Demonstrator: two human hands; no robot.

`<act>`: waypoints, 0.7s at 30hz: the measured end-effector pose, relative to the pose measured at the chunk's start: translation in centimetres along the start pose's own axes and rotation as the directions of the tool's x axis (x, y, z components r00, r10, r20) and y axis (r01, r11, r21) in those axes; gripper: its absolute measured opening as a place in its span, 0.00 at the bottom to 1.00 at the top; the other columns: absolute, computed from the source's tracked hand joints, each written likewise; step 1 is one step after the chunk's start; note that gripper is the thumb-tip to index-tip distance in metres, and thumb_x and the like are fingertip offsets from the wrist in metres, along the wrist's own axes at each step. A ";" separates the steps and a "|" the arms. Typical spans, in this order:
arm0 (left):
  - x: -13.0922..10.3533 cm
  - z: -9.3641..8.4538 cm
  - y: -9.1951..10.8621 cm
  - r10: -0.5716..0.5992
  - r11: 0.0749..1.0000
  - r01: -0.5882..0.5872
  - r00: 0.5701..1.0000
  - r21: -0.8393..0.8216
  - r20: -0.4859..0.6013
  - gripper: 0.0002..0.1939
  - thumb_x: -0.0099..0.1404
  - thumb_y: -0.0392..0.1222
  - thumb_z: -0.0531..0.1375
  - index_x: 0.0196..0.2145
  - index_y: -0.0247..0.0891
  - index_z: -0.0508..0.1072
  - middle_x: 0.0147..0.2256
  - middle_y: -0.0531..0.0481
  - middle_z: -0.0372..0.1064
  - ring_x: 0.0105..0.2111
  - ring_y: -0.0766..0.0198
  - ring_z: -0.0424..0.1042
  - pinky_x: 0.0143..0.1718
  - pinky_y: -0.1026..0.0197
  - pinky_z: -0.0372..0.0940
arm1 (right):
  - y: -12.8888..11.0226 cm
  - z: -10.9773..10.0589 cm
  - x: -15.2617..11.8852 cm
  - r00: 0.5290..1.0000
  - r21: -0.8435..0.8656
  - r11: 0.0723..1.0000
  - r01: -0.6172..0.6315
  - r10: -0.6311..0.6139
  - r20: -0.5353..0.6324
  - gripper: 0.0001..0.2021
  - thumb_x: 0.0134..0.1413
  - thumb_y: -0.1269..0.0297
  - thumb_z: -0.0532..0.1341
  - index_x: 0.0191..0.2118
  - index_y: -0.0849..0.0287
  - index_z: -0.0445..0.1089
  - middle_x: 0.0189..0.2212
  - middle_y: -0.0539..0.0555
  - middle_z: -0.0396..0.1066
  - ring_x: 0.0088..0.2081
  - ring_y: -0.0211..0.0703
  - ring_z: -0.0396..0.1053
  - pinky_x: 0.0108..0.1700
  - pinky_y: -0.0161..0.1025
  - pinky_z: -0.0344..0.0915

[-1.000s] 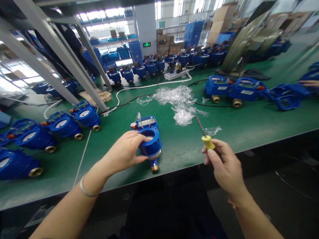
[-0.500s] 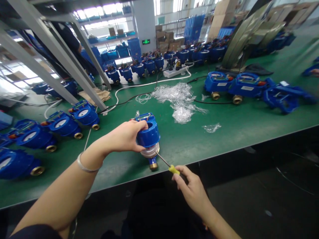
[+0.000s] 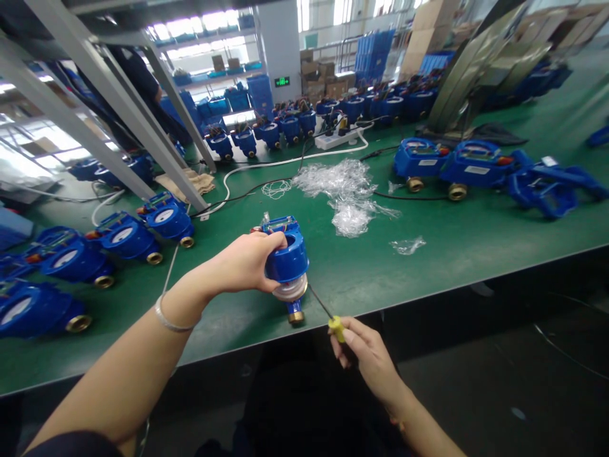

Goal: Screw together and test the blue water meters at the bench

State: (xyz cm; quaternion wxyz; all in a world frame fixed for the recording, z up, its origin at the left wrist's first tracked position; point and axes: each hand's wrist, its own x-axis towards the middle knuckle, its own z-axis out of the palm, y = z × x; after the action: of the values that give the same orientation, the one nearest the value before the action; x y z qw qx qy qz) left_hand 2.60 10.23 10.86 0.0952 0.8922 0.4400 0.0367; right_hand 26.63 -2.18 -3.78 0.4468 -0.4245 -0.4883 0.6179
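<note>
My left hand (image 3: 257, 259) grips the blue housing (image 3: 291, 259) of a water meter, thumb low on its side and fingers hooked over the rim into the round opening. Under the housing shows a clear, whitish round meter body (image 3: 292, 289), with a brass threaded end (image 3: 295, 317) pointing at me. The housing sits raised on that body, close to the bench edge. In my right hand (image 3: 364, 346) is a screwdriver with a yellow handle (image 3: 336, 328). Its thin shaft (image 3: 321, 301) points up and left, the tip just right of the meter body and seemingly apart from it.
Crumpled clear plastic (image 3: 349, 190) lies behind the meter on the green bench (image 3: 238, 324). Several finished-looking blue meters (image 3: 124, 238) stand at left, others (image 3: 419, 162) at right beside loose blue frames (image 3: 545, 190). A power strip (image 3: 337, 136) with cables and a metal frame (image 3: 171, 158) are farther back.
The screwdriver tip has come away from the meter body, moving slightly right and down with my right hand. My left hand keeps its grip on the housing. The view has shifted a little.
</note>
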 end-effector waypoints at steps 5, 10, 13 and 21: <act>0.0 -0.1 -0.1 0.010 1.000 -0.010 1.000 -0.016 0.018 0.21 0.52 0.49 0.67 0.38 0.41 0.64 0.34 0.51 0.68 0.34 0.57 0.68 0.34 0.59 0.59 | -0.2 -0.9 -0.8 0.997 -0.081 0.994 -0.069 0.070 0.009 0.19 0.65 0.47 0.56 0.39 0.59 0.72 0.25 0.50 0.68 0.25 0.36 0.64 0.25 0.32 0.60; -0.1 -0.1 0.0 0.025 0.998 -0.024 1.000 -0.050 0.007 0.21 0.52 0.50 0.68 0.37 0.41 0.64 0.33 0.52 0.68 0.33 0.58 0.67 0.33 0.59 0.58 | 0.5 -0.5 -0.6 0.992 -0.192 0.977 -0.095 0.109 0.063 0.19 0.67 0.48 0.53 0.40 0.59 0.71 0.28 0.51 0.71 0.24 0.34 0.64 0.23 0.31 0.58; -0.1 0.0 0.0 0.025 0.998 -0.025 1.000 -0.058 -0.002 0.21 0.52 0.51 0.68 0.36 0.41 0.63 0.32 0.53 0.66 0.31 0.60 0.66 0.32 0.60 0.57 | 0.8 0.1 0.1 0.997 -0.205 0.978 -0.047 0.060 0.056 0.20 0.68 0.48 0.53 0.37 0.59 0.70 0.29 0.51 0.70 0.24 0.33 0.64 0.23 0.31 0.58; -0.1 0.0 -0.1 0.009 0.999 -0.009 1.000 -0.046 0.001 0.21 0.52 0.49 0.68 0.36 0.41 0.63 0.32 0.52 0.66 0.31 0.59 0.66 0.32 0.60 0.57 | -0.8 0.6 -0.1 0.996 -0.093 0.995 0.034 -0.026 0.090 0.20 0.67 0.47 0.54 0.37 0.59 0.70 0.25 0.49 0.67 0.21 0.31 0.62 0.22 0.30 0.56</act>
State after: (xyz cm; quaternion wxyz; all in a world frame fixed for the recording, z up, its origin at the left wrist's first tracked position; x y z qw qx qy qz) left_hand 2.45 10.18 10.86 0.1159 0.8918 0.4348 0.0468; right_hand 26.17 -2.36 -2.93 0.4134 -0.4100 -0.5427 0.6053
